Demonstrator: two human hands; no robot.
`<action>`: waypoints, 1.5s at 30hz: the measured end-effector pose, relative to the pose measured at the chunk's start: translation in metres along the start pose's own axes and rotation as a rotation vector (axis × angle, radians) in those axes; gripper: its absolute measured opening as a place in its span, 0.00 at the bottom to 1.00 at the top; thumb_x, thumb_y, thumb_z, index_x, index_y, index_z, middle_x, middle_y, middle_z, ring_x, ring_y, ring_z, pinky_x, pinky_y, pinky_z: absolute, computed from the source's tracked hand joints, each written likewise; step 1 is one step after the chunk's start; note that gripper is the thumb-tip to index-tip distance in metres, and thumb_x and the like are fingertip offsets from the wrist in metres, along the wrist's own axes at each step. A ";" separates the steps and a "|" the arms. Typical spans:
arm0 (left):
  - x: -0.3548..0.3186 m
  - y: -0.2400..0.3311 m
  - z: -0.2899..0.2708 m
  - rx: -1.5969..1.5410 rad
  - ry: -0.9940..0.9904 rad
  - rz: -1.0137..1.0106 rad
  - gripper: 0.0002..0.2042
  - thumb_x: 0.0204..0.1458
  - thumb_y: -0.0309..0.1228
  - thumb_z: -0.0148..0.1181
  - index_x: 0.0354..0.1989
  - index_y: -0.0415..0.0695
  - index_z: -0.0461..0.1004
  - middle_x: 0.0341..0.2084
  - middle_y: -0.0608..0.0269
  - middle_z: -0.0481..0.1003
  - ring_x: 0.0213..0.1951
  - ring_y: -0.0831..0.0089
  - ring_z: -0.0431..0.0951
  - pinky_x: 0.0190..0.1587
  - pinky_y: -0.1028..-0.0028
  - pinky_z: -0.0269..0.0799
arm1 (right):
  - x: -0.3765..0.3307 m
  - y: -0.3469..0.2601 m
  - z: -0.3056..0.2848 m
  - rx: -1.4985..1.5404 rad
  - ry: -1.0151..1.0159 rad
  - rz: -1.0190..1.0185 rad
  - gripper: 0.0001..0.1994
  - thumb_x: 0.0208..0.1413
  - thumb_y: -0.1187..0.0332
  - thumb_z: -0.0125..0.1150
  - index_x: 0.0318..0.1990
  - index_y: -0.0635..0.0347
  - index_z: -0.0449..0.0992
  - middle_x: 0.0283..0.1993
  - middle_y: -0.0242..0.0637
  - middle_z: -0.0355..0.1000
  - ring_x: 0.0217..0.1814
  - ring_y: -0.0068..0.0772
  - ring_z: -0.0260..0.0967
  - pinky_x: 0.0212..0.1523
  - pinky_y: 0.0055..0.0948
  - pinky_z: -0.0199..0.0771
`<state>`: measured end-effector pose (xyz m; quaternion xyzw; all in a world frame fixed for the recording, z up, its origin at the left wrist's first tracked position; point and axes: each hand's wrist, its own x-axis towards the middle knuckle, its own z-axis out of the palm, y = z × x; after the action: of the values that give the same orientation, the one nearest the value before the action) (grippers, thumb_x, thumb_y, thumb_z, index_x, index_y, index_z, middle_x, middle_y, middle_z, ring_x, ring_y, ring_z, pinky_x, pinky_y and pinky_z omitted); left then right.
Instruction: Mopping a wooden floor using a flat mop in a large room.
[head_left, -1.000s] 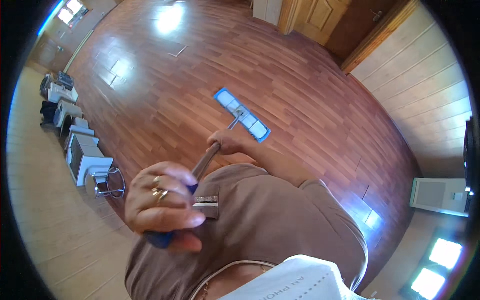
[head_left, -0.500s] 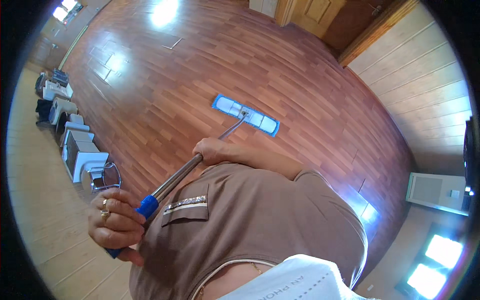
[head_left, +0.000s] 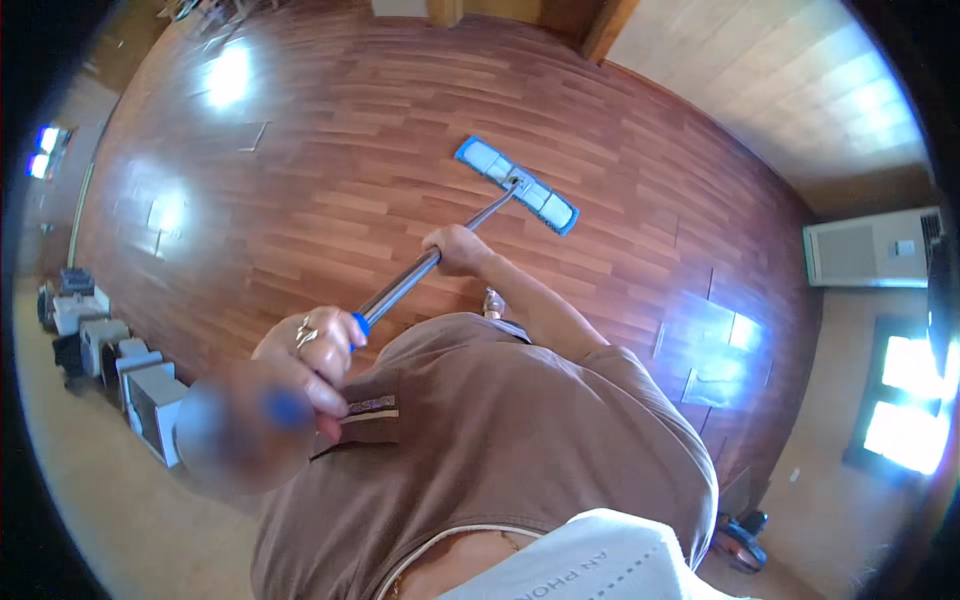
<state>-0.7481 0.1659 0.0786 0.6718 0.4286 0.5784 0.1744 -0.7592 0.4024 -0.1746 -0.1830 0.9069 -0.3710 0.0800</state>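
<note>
A flat mop with a blue-edged, pale rectangular head (head_left: 545,203) rests on the wood floor ahead of me. Its metal pole (head_left: 398,288) slants back toward my left side. My right hand (head_left: 458,248) is wrapped round the pole about midway. Higher up, at the blue grip (head_left: 359,324), my left hand (head_left: 305,355) is closed round the handle, a ring on one finger. A round blurred patch covers the handle's end and part of that hand.
Several pale, box-like appliances (head_left: 156,408) line the left wall. A tall white cabinet-like unit (head_left: 868,250) stands at the right, beside a bright window (head_left: 905,405). My foot (head_left: 493,304) shows below my right forearm. Wooden door framing (head_left: 610,30) is at the far side.
The mop head has moved farther ahead and slightly right. Both hands have moved forward with the pole, keeping hold of it. My view has turned, bringing more of the right side in.
</note>
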 end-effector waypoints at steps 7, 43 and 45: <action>0.027 -0.074 0.016 -0.001 0.079 -0.259 0.13 0.37 0.35 0.75 0.27 0.46 0.77 0.25 0.65 0.76 0.36 0.64 0.76 0.52 0.57 0.62 | -0.036 0.102 -0.023 -0.001 0.317 0.124 0.05 0.37 0.69 0.63 0.26 0.49 0.77 0.27 0.40 0.75 0.32 0.48 0.73 0.30 0.44 0.71; 0.095 -0.066 0.020 0.042 -0.390 -0.203 0.05 0.41 0.28 0.64 0.20 0.45 0.74 0.25 0.67 0.76 0.42 0.63 0.71 0.53 0.61 0.58 | -0.173 0.051 -0.020 -0.058 0.690 0.461 0.04 0.44 0.65 0.64 0.26 0.53 0.77 0.29 0.37 0.75 0.37 0.46 0.71 0.39 0.41 0.69; 0.088 -0.052 0.012 0.056 -0.373 -0.164 0.05 0.40 0.28 0.65 0.20 0.45 0.73 0.24 0.68 0.76 0.39 0.63 0.72 0.50 0.61 0.61 | -0.160 0.043 -0.016 0.086 0.590 0.495 0.05 0.44 0.64 0.64 0.27 0.54 0.77 0.29 0.38 0.75 0.37 0.46 0.71 0.39 0.41 0.69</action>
<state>-0.7596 0.2668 0.0929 0.7348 0.4579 0.4156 0.2785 -0.6279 0.5038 -0.1917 0.1596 0.8912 -0.4149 -0.0898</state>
